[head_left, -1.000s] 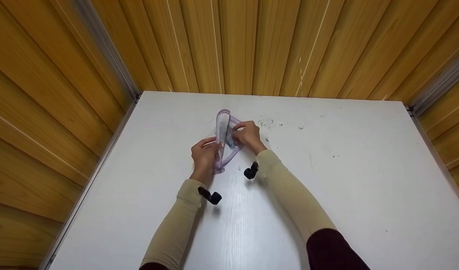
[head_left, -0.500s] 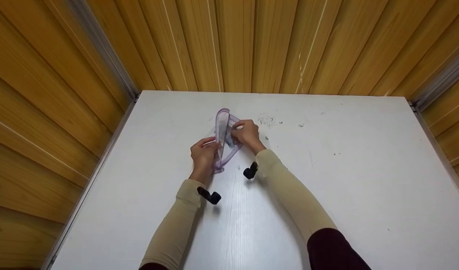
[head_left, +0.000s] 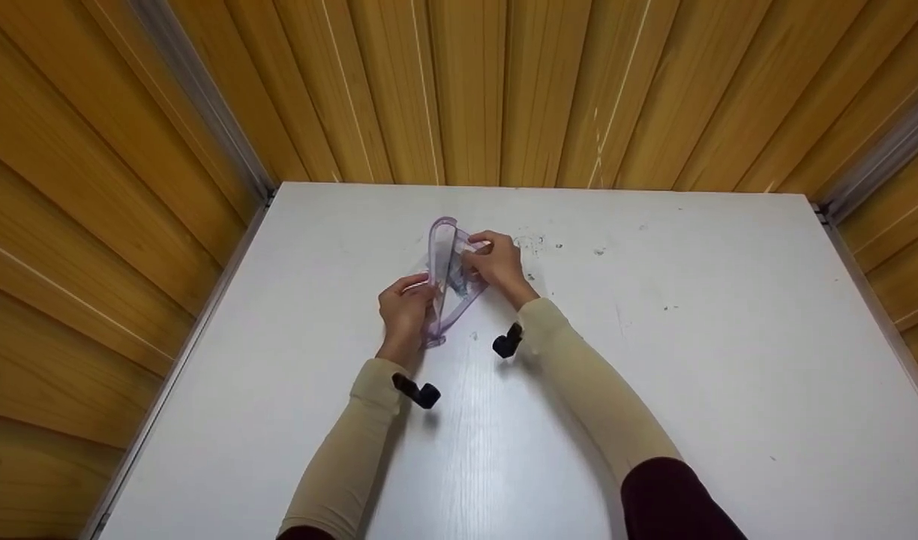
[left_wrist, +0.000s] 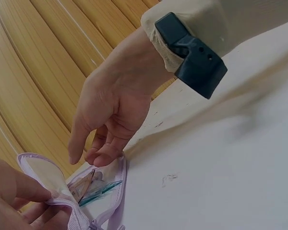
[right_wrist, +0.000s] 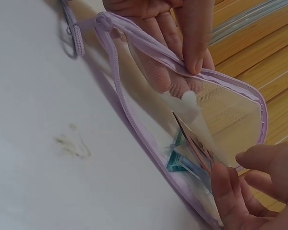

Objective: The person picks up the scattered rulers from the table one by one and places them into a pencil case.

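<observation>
The right hand (head_left: 496, 262) has shifted slightly toward the top of the frame, its fingers now at the upper edge of the clear, lilac-trimmed mesh zip pouch (head_left: 448, 279), slightly further in.

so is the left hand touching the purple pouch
Touching. The right wrist view shows the left hand pinching the zipper edge of the purple mesh pouch, thumb pressed on the rim, holding it open.

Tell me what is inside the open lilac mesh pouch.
Inside the pouch: a teal clear plastic piece and a card-like item, its end covered by the right hand. Deeper contents are hidden.
</observation>
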Action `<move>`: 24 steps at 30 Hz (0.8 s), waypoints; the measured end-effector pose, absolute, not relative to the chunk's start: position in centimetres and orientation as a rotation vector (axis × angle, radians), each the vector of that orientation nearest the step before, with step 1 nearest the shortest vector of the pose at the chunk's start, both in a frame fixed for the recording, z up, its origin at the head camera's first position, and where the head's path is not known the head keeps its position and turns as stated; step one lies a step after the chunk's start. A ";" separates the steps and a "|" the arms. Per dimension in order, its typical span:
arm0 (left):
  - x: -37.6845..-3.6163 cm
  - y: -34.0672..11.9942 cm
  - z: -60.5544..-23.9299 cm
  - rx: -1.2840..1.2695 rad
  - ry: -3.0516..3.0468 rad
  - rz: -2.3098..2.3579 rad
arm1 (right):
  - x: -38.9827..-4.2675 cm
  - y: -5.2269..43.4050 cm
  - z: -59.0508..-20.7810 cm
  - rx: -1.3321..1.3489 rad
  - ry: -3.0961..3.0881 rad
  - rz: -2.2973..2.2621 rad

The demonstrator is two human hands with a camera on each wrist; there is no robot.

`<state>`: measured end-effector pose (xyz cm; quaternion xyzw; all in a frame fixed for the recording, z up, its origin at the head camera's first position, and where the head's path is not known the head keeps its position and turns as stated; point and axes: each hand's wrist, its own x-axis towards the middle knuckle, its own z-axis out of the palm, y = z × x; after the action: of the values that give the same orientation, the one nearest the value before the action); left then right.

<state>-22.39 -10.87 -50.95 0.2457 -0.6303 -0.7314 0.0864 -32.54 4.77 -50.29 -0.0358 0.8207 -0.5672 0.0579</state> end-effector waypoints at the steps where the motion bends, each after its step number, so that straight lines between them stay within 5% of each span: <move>1: -22.4 -10.9 -50.9 0.732 -1.879 -2.177 | -32.5 4.9 -50.2 -0.112 2.478 -1.729; 24: -22.8 -10.8 -50.6 0.674 -1.900 -2.158 | -33.5 8.9 -49.1 -0.271 2.498 -1.770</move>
<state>-22.80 -10.78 -50.64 0.2273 -0.6404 -0.7276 0.0940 -33.47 8.93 -49.12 -0.0880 0.8123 -0.5755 0.0343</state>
